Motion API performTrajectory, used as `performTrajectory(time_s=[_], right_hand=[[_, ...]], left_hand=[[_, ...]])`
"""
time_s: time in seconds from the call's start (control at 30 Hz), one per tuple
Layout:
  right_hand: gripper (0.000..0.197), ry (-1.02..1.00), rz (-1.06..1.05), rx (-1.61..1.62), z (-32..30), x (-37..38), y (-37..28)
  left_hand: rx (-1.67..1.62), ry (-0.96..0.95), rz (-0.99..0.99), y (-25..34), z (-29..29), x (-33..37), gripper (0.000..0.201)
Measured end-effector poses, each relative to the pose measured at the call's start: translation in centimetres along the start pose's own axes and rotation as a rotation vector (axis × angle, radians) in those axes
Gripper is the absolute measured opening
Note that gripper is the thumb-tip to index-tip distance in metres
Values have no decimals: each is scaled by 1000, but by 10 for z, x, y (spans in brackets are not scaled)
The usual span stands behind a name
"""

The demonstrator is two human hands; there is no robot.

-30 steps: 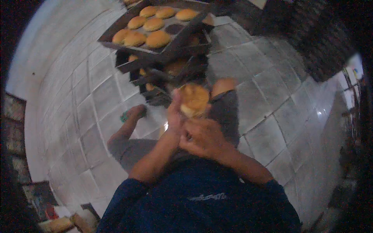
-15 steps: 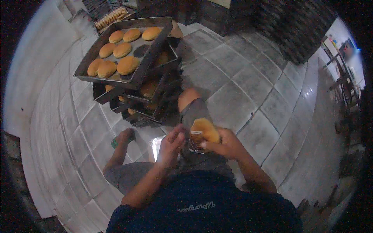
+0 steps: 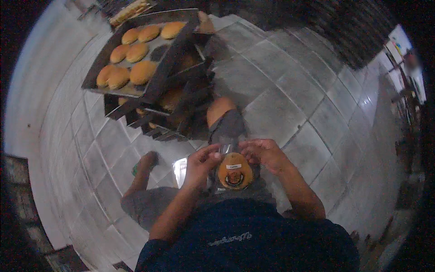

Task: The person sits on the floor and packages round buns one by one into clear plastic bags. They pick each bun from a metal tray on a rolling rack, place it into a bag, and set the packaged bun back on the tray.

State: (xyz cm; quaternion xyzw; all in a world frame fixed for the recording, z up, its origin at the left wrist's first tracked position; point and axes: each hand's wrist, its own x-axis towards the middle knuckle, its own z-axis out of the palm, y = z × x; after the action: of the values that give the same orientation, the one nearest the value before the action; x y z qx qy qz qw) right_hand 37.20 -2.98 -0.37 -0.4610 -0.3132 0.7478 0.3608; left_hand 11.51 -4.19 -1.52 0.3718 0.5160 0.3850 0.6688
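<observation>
A round golden bun (image 3: 235, 177) sits inside a clear plastic bag (image 3: 229, 148) with a printed label, resting over my lap. My left hand (image 3: 203, 164) is closed at the left corner of the bag's upper end, thumb and fingers pinched together. On the other corner, my right hand (image 3: 266, 155) pinches the bag with curled fingers. The clear film stretches between the two hands, above the bun. Whether the bag's mouth is sealed cannot be made out.
Ahead on the left stands a stack of dark metal trays (image 3: 179, 59); the top one holds several buns (image 3: 142, 72). A shiny clear plastic piece (image 3: 180, 171) lies left of my left hand. Grey floor tiles (image 3: 290, 90) surround me, with dark stacked racks (image 3: 349, 36) farther off.
The bun, tilted in my right hand before, now hangs label-up between both hands. My right hand has shifted to the bag's upper end, and my left hand has taken hold of it too.
</observation>
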Motion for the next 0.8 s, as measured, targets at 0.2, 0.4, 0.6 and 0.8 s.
performTrajectory(time_s=[0.2, 0.4, 0.6, 0.8], right_hand=[[23, 114, -135, -200, 12, -10, 18], [13, 249, -181, -45, 11, 14, 23], [10, 224, -222, 84, 15, 41, -45], [14, 249, -183, -178, 9, -29, -18]], left_hand=[[-91, -23, -76, -3, -6, -2, 27], [-65, 115, 79, -5, -19, 2, 18], [-150, 233, 231, 43, -23, 36, 16], [152, 204, 157, 20, -11, -21, 17]])
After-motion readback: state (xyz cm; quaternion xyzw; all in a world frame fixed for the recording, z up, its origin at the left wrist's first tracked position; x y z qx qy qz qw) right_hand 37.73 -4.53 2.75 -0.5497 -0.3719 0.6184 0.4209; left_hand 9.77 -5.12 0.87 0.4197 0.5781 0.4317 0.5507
